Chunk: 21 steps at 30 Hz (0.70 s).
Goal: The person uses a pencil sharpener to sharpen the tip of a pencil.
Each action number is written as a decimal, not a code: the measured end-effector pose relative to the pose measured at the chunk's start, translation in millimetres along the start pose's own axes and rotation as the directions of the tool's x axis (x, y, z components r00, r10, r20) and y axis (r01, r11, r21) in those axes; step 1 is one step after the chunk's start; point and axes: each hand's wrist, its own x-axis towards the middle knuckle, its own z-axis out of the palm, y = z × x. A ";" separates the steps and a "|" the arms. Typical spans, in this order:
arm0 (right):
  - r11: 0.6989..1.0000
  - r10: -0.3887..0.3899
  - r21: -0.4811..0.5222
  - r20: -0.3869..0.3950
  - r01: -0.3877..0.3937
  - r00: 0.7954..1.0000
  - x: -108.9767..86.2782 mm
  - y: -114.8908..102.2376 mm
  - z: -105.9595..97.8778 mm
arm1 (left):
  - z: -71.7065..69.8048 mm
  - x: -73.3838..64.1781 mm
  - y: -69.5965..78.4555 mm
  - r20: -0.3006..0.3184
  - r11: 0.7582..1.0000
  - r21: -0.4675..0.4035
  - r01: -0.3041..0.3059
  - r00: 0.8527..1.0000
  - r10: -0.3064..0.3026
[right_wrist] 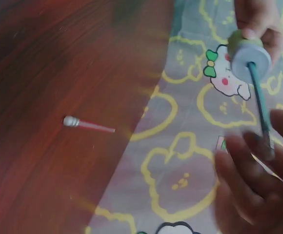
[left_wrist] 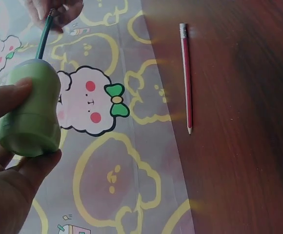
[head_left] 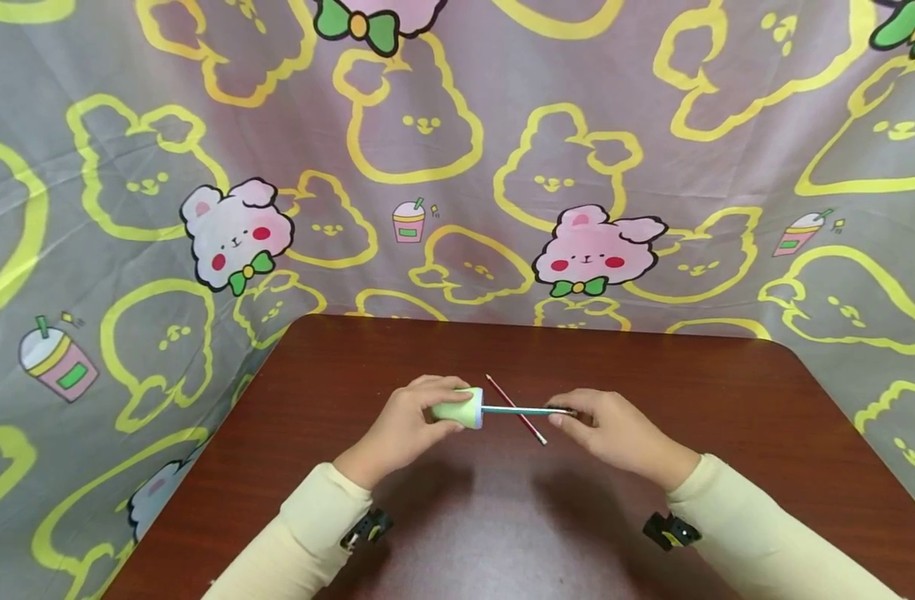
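A light green pencil sharpener (head_left: 461, 410) with a pale front face is gripped by my left hand (head_left: 401, 425), thumb on one side and fingers on the other. A green pencil (head_left: 512, 410) sticks out of the hole in that face and points to the right. Its far end lies at the fingers of my right hand (head_left: 615, 429), which pinch it. The tip inside the sharpener (left_wrist: 31, 112) is hidden. Both hands are above the table, and in the right wrist view the right fingers (right_wrist: 244, 175) look blurred.
A red pencil (left_wrist: 187, 83) with a white eraser end lies on the dark brown table (head_left: 382, 358), behind and below the green pencil in the head view. A patterned cloth (head_left: 457, 100) with rabbit faces hangs around the table's back and sides.
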 end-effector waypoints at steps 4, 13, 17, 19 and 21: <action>0.869 -0.426 -0.378 -0.246 0.319 0.871 0.0 5.3 7.1 | -4.7 0.0 -0.7 0.028 0.989 -0.101 0.111 0.994 -0.109; 0.662 -0.706 -0.614 -0.316 0.431 0.634 6.4 13.2 21.0 | -5.8 0.2 2.8 0.081 0.952 -0.232 0.200 0.979 -0.186; 0.763 -0.601 -0.514 -0.338 0.393 0.724 2.5 8.2 20.9 | -3.7 -0.7 3.5 0.055 0.981 -0.137 0.135 0.990 -0.128; 0.842 -0.493 -0.406 -0.314 0.355 0.812 0.5 4.0 17.3 | -2.4 -1.1 2.8 0.036 0.995 -0.068 0.074 0.997 -0.071; 0.933 -0.328 -0.235 -0.236 0.274 0.915 -0.4 -0.2 11.3 | -1.1 -1.2 2.4 0.017 1.000 0.005 -0.010 1.000 0.010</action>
